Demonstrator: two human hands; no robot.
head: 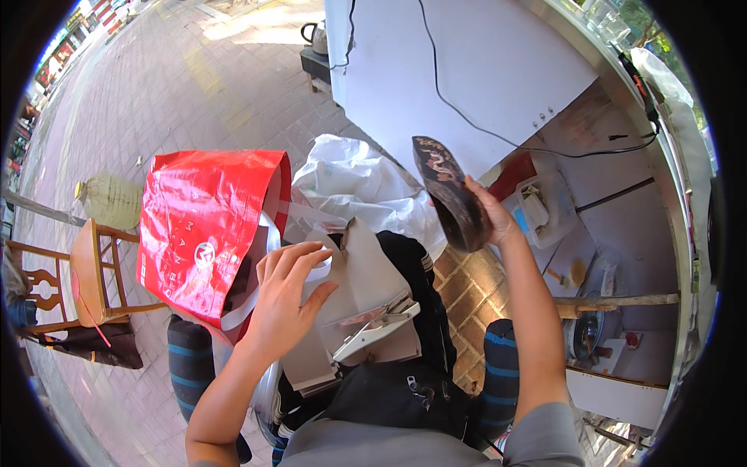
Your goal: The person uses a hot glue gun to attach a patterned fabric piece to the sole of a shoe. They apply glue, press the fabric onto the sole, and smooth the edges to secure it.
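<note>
My right hand [493,213] grips a dark slipper-like piece [446,192] with a raised pattern, holding it up and tilted over the white plastic bag [367,181]. My left hand [295,280] has its fingers apart and holds nothing; it is beside the mouth of a red shopping bag [210,216] with white handles. Dark items, partly hidden, lie inside that bag. Across my lap rest grey-beige sheets [373,262], whose material I cannot tell, and on them lies a white-handled clamp or stapler-like tool [379,333].
A wooden chair [87,274] and a large plastic jug [111,201] stand at the left. A white panel [467,64] with a black cable [484,131] is in front. Shelves at the right hold a clear plastic box [543,210] and a metal bowl [586,333].
</note>
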